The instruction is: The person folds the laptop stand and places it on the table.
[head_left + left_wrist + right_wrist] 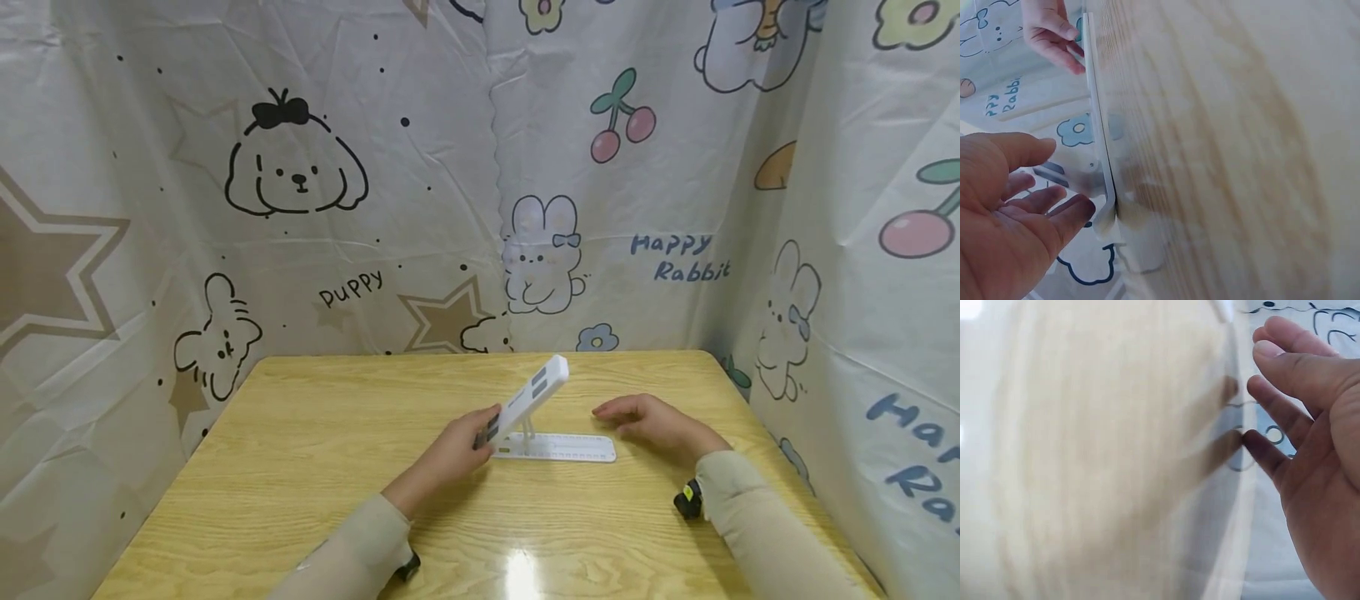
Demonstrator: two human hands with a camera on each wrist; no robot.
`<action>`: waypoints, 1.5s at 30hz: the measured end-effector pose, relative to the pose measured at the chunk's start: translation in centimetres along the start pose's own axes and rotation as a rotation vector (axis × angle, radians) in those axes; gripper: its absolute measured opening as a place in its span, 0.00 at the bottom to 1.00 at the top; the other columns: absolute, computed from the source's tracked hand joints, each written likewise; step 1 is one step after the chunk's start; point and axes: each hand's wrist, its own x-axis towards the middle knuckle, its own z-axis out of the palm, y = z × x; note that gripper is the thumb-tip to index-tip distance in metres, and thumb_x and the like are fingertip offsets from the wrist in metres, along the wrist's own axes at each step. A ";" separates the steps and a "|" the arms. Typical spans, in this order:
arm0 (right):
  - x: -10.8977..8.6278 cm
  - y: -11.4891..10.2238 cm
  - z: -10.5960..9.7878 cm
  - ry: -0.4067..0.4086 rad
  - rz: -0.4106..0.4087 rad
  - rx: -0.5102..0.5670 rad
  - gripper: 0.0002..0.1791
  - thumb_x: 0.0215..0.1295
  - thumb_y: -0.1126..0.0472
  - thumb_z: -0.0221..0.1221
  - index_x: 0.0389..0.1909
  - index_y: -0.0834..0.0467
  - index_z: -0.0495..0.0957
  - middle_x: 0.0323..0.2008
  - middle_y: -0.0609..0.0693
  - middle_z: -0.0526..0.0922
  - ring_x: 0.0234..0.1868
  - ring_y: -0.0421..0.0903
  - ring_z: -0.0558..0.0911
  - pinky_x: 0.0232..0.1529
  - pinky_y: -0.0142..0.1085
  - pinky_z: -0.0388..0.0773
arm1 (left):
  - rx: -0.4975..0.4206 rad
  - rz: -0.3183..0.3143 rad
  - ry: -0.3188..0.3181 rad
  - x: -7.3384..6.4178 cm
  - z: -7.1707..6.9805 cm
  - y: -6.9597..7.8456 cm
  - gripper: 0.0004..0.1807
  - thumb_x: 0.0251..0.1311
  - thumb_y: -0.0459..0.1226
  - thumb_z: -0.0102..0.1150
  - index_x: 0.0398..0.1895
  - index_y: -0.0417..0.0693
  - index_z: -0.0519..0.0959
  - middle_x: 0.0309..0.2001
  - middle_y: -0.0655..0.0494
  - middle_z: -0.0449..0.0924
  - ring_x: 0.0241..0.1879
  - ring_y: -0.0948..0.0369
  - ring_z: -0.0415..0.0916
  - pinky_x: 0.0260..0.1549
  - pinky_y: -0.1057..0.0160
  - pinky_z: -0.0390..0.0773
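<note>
A white folding stand (534, 398) stands on the wooden table, its upper plate with grey pads tilted up to the right. A thin strut joins that plate to the flat, slotted base (577, 447), which lies on the tabletop. My left hand (457, 442) is at the plate's lower left end, thumb and fingers loosely bent. In the left wrist view, a gap shows between the thumb and fingers of the left hand (1016, 212); contact with the stand is unclear. Right of the base, my right hand (656, 423) hovers with relaxed fingers and an empty palm (1316, 450).
The wooden table (315, 467) reaches back to a printed curtain (420, 183), which also hangs along both sides. Dark wrist devices are by the sleeves, one near the right cuff (687, 498).
</note>
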 end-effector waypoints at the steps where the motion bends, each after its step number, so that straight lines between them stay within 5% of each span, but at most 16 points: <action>1: -0.1 0.1 0.1 -0.010 0.002 -0.002 0.21 0.69 0.70 0.61 0.61 0.54 0.83 0.68 0.52 0.77 0.74 0.62 0.67 0.74 0.63 0.58 | -0.001 -0.014 -0.002 0.0 0.1 0.0 0.38 0.67 0.31 0.63 0.78 0.43 0.61 0.73 0.43 0.68 0.68 0.47 0.71 0.65 0.46 0.76; 5: -0.2 0.4 0.7 -0.032 -0.003 -0.041 0.20 0.69 0.70 0.60 0.58 0.50 0.85 0.70 0.48 0.75 0.78 0.62 0.59 0.76 0.66 0.49 | 0.008 -0.062 -0.003 0.0 0.4 0.2 0.37 0.67 0.28 0.61 0.78 0.43 0.62 0.73 0.45 0.69 0.70 0.49 0.70 0.67 0.47 0.73; 13: 0.0 0.1 1.0 -0.056 -0.039 -0.083 0.19 0.68 0.68 0.62 0.55 0.47 0.87 0.70 0.44 0.76 0.79 0.62 0.56 0.75 0.68 0.49 | -0.008 -0.100 0.014 0.5 0.5 0.6 0.35 0.68 0.27 0.59 0.77 0.44 0.63 0.72 0.47 0.71 0.69 0.52 0.71 0.67 0.49 0.74; 29: -1.2 -0.5 2.1 -0.120 -0.080 -0.085 0.16 0.65 0.59 0.67 0.53 0.44 0.87 0.68 0.42 0.77 0.80 0.59 0.55 0.78 0.64 0.37 | -0.049 -0.054 -0.060 2.8 -0.4 -1.4 0.31 0.75 0.29 0.52 0.78 0.53 0.64 0.73 0.50 0.68 0.72 0.53 0.66 0.71 0.48 0.69; 40: -1.9 -2.3 3.6 -0.151 -0.103 -0.091 0.15 0.64 0.58 0.68 0.51 0.42 0.88 0.67 0.42 0.78 0.80 0.60 0.55 0.77 0.67 0.39 | -0.048 0.044 -0.080 3.7 -1.3 -2.5 0.32 0.70 0.22 0.52 0.76 0.47 0.67 0.70 0.46 0.72 0.70 0.50 0.69 0.70 0.49 0.70; 45: -1.7 -2.4 3.8 -0.136 -0.100 -0.116 0.17 0.66 0.60 0.66 0.55 0.43 0.86 0.68 0.41 0.77 0.80 0.58 0.55 0.77 0.66 0.41 | -0.060 0.041 -0.066 3.6 -1.2 -2.5 0.30 0.70 0.23 0.54 0.75 0.44 0.67 0.71 0.45 0.72 0.69 0.49 0.71 0.67 0.49 0.73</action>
